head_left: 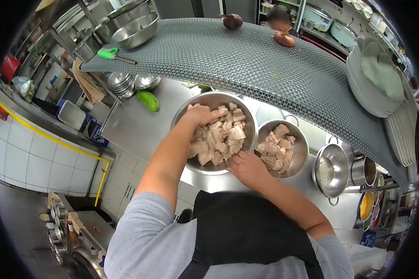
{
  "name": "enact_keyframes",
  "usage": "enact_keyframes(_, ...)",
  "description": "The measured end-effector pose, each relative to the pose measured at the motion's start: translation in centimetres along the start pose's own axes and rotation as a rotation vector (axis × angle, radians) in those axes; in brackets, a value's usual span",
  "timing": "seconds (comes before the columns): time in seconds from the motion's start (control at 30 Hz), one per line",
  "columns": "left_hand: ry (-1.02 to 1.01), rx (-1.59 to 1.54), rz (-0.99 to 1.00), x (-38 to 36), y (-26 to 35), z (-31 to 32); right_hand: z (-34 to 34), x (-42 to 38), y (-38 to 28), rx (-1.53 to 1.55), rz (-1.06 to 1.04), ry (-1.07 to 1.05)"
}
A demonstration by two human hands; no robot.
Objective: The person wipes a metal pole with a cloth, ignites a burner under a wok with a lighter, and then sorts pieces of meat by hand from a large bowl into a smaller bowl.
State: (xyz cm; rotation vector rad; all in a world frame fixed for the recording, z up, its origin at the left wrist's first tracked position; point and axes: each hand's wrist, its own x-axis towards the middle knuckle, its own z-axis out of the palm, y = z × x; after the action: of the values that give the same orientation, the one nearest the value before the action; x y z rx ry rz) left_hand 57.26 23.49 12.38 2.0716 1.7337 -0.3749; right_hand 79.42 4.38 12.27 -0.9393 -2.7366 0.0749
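Observation:
A large metal bowl [175,122] full of pale chunks of cooked-looking meat [216,137] stands on the steel counter. Inside its upper left part, my left hand [201,114] rests on the meat with fingers stretched out. My right hand [247,168] is at the bowl's lower right rim, its fingers curled over the edge. Just right of that hand is a smaller metal colander [304,156], holding more meat chunks [277,146].
A shelf with a grey mesh mat [191,46] crosses above the counter, bearing onions [233,21], a green-handled tool [108,53], metal bowls [135,32] and stacked plates [372,88]. A green cucumber-like vegetable [147,100] lies left. Strainers [333,169] stand right. Another person [278,21] is beyond the shelf.

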Motion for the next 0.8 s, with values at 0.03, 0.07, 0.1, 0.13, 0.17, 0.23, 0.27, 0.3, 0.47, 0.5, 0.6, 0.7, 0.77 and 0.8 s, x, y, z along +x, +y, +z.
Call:
enact_keyframes(0.03,-0.050,0.017,0.026,-0.3,-0.1,-0.3,0.3,-0.1,0.2,0.000,0.029,0.009)
enact_keyframes(0.07,-0.059,0.016,0.027,-0.3,-0.3,0.2,0.5,-0.3,0.3,0.002,0.059,0.017)
enact_keyframes(0.1,-0.081,-0.028,0.031,-0.5,-0.7,0.7,0.7,-0.5,0.2,0.005,0.062,0.013)
enact_keyframes(0.13,-0.097,-0.070,0.035,-0.4,-1.1,0.8,0.8,-0.5,0.3,0.009,0.054,0.047)
enact_keyframes(0.17,-0.096,-0.069,0.040,0.0,-1.8,1.5,0.8,-0.5,0.4,0.010,0.049,0.081)
enact_keyframes(0.23,0.026,-0.023,0.022,0.9,-3.3,3.5,1.0,-0.6,0.3,0.019,0.054,0.118)
enact_keyframes(0.27,0.017,-0.024,0.025,0.4,-3.8,3.4,1.2,-0.9,0.1,0.031,0.049,0.155)
enact_keyframes(0.3,0.042,-0.052,0.077,-0.6,-4.1,2.4,1.3,-1.0,0.0,0.036,0.053,0.152)
enact_keyframes(0.47,0.347,-0.364,0.075,-5.8,-6.2,-2.1,-1.3,-0.3,-1.3,0.041,0.243,0.257)
enact_keyframes(0.5,0.444,-0.369,0.030,-6.1,-7.3,-2.3,-1.8,-0.6,-1.9,0.040,0.250,0.257)
enact_keyframes(0.6,0.503,-0.357,-0.035,-5.9,-10.0,-1.7,-2.8,-2.5,-4.1,0.270,0.594,0.103)
enact_keyframes(0.7,0.416,-0.294,-0.006,-5.1,-11.3,-0.2,-2.7,-3.2,-5.6,0.485,0.871,-0.032)
enact_keyframes(0.77,0.416,-0.232,0.070,-4.7,-11.5,1.1,-0.7,-2.9,-6.9,0.410,1.057,-0.016)
enact_keyframes(0.8,0.402,-0.231,0.093,-4.4,-11.9,1.3,0.0,-2.2,-7.4,0.407,1.085,-0.015)
